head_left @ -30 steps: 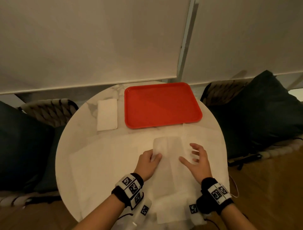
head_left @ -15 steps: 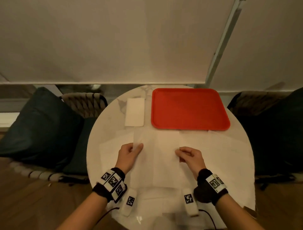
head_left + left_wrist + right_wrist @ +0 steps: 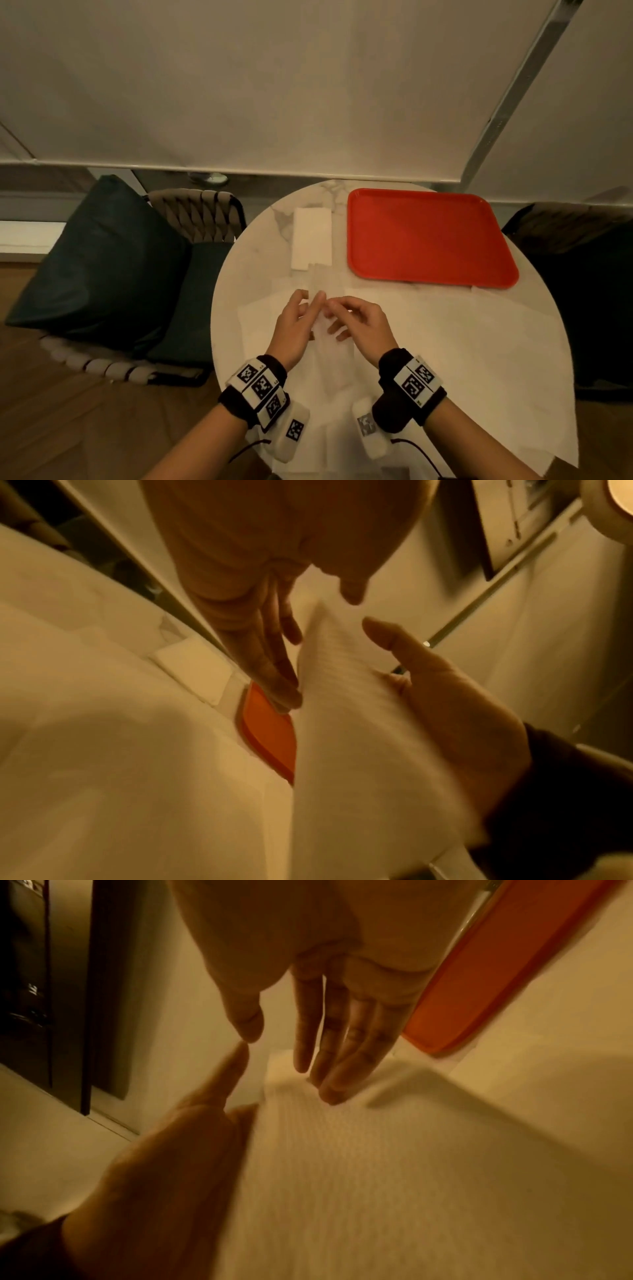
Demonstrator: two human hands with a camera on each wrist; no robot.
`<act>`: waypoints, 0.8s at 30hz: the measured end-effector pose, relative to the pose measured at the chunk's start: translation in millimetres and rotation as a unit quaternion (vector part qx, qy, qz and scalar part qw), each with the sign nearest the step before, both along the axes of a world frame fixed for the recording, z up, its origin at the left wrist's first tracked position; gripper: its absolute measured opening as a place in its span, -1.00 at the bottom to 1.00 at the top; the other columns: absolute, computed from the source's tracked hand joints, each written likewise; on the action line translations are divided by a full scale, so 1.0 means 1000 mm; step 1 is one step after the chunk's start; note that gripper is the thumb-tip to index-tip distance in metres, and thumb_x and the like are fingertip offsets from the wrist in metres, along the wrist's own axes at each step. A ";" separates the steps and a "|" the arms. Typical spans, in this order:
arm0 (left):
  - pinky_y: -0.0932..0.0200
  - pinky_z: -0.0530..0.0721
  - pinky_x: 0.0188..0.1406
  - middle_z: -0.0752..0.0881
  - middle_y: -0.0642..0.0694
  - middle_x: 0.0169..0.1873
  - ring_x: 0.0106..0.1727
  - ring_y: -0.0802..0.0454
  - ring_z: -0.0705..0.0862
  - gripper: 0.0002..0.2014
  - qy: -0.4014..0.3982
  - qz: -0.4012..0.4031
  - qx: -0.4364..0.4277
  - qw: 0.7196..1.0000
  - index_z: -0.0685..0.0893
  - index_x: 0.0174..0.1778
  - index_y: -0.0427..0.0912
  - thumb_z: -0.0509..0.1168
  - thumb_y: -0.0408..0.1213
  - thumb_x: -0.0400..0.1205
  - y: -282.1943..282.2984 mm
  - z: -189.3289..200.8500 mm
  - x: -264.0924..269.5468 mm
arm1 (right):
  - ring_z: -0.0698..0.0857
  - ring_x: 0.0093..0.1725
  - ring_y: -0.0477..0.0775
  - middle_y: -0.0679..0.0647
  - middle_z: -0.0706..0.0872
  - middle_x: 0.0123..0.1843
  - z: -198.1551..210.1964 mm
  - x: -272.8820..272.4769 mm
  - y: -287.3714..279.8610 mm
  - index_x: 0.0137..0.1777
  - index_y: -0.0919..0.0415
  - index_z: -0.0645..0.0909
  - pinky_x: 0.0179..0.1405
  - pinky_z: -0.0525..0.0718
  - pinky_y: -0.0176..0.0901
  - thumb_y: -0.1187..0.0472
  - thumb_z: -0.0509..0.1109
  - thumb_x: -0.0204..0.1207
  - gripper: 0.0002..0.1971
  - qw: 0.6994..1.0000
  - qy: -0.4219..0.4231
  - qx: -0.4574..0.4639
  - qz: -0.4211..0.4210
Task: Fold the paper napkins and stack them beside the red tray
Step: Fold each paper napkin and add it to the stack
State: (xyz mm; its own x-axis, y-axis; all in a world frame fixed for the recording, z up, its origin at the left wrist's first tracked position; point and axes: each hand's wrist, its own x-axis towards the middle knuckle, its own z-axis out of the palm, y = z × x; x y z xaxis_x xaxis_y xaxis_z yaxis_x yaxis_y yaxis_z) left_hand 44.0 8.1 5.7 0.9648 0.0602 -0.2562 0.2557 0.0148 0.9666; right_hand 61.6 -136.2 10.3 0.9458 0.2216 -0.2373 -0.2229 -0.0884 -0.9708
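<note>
A white napkin (image 3: 334, 356) stands as a narrow upright strip between my hands, over the middle of the round table (image 3: 253, 274). My left hand (image 3: 310, 303) lays straight fingers along its left face (image 3: 359, 750), with the thumb just over the top corner. My right hand (image 3: 346, 315) touches the other face with straight fingers (image 3: 329, 1085), its thumb held free. The red tray (image 3: 431, 279) lies empty at the far right. A stack of folded napkins (image 3: 311, 240) sits just left of it.
Unfolded white napkins (image 3: 479, 342) are spread over the near half of the table and hang past its right edge. A woven chair with a dark cushion (image 3: 102, 267) stands to the left, and another dark cushion is on the right. A blind hangs behind.
My hands were apart, each holding one side of the flat napkin. They have come together at the centre, and the napkin now stands folded between them.
</note>
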 end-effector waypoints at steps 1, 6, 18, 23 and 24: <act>0.12 0.73 -0.18 0.80 -0.05 -0.14 -0.12 0.02 0.77 -0.73 0.000 -0.006 0.004 1.000 0.57 0.07 -0.11 0.32 0.02 0.65 0.007 -0.003 0.004 | 0.76 -0.24 0.07 0.06 0.81 -0.12 -0.001 0.003 0.005 0.04 0.16 0.76 -0.24 0.73 -0.07 0.15 0.37 0.60 -0.84 1.000 0.000 -0.010 0.005; 0.10 0.77 -0.02 0.77 -0.13 0.01 -0.01 0.01 0.78 -0.59 -0.004 -0.022 0.028 0.999 0.49 0.23 -0.03 0.26 -0.59 0.60 0.042 -0.013 0.033 | 0.64 -0.07 -0.07 -0.02 0.65 0.06 -0.012 0.035 0.016 -0.19 0.02 0.69 -0.17 0.61 -0.32 0.40 0.46 0.38 -0.78 0.986 -0.060 -0.145 -0.046; 0.14 0.68 -0.15 0.69 -0.11 -0.19 -0.21 0.02 0.72 -0.29 -0.058 -0.128 0.186 0.972 0.13 0.51 0.23 0.33 -0.42 0.61 0.094 -0.033 0.156 | 0.63 -0.33 -0.12 -0.14 0.74 -0.25 -0.032 0.151 0.054 0.01 0.00 0.79 -0.24 0.66 -0.33 0.45 0.45 0.36 -0.65 0.976 -0.023 -0.215 -0.031; 0.15 0.53 0.03 0.59 -0.18 -0.02 -0.08 -0.09 0.58 -0.66 -0.096 -0.152 0.373 0.910 0.59 0.28 -0.22 0.39 -0.38 0.58 0.088 -0.049 0.213 | 0.61 -0.28 -0.04 0.08 0.67 -0.20 -0.043 0.205 0.059 0.16 0.03 0.75 -0.40 0.52 -0.48 0.41 0.44 0.41 -0.62 0.956 -0.018 -0.286 -0.061; 0.16 0.50 0.13 0.59 -0.23 0.07 0.00 -0.14 0.59 -0.68 -0.093 -0.154 0.383 0.906 0.62 0.26 -0.28 0.40 -0.37 0.58 0.087 -0.055 0.223 | 0.61 -0.27 -0.04 0.06 0.66 -0.20 -0.045 0.213 0.059 0.17 0.04 0.74 -0.33 0.53 -0.40 0.41 0.44 0.41 -0.62 0.952 -0.018 -0.299 -0.061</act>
